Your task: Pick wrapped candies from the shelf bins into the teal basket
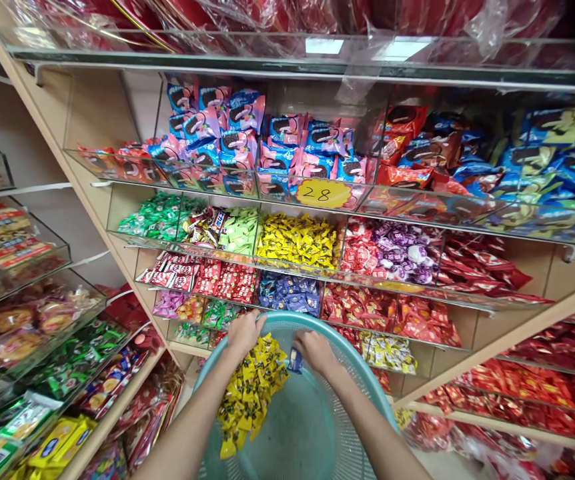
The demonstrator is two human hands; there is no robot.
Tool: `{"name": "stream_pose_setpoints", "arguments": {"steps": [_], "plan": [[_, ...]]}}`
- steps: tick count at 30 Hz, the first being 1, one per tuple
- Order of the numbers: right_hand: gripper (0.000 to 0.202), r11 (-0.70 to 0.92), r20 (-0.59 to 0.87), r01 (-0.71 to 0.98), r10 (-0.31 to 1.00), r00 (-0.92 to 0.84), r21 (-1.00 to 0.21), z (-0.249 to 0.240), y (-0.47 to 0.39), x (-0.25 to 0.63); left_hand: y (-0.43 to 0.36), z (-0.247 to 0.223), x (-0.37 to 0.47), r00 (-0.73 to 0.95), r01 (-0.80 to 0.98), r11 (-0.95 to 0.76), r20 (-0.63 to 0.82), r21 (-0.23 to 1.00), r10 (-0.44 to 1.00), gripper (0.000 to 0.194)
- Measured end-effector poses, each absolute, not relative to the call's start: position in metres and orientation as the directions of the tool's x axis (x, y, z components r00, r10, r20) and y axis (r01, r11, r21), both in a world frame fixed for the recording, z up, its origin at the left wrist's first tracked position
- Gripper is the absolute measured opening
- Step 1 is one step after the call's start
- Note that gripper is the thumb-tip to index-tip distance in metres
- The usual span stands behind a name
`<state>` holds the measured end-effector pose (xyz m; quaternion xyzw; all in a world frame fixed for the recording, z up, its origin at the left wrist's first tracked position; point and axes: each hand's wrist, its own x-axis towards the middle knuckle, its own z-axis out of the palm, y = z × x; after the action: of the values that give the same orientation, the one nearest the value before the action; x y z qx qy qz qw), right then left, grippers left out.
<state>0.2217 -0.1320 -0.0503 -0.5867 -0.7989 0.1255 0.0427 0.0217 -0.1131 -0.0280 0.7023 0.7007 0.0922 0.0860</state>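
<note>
A round teal plastic basket [300, 427] is in front of me, below the shelves. My left hand [244, 333] is closed over its far left rim. Inside, a heap of yellow-wrapped candies [252, 393] lies against the left side, partly behind my left forearm. My right hand [316, 351] is over the inside of the basket, fingers pinched on a small dark blue candy packet [295, 360]. Just beyond the rim, a shelf compartment holds similar blue packets [290, 293]. Higher up, yellow candies [297, 240] fill another compartment.
Glass-fronted shelves hold blue and pink cookie packs [317, 147], green candies [150, 217], purple candies [407, 250] and red packets [360, 307]. A yellow label [323, 193] reads 28. More stocked racks flank me, with green packets [80, 357] at left and red ones [522, 387] at right.
</note>
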Motion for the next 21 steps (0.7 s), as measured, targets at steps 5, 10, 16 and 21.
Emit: {"name": "stream_pose_setpoints", "arguments": {"steps": [5,10,16,21], "plan": [[0.032,0.296,0.169,0.878,0.954,-0.248,-0.377,-0.031,-0.124,0.222,-0.114,-0.027,0.021,-0.002,0.97,0.002,-0.004,0.244,1.0,0.046],[0.024,0.248,0.253,0.9,0.954,-0.162,-0.359,-0.009,-0.091,0.232,-0.116,-0.028,0.014,-0.044,0.968,0.05,-0.026,0.247,0.999,0.046],[0.025,0.157,0.086,0.964,0.986,-0.141,-0.213,-0.01,-0.058,0.23,-0.114,-0.031,0.007,-0.072,0.96,0.082,-0.045,0.269,0.996,0.045],[0.028,0.019,0.035,0.982,0.999,-0.012,-0.188,-0.022,-0.055,0.222,-0.115,-0.031,-0.001,-0.102,0.954,0.111,-0.044,0.277,0.994,0.045]]}}
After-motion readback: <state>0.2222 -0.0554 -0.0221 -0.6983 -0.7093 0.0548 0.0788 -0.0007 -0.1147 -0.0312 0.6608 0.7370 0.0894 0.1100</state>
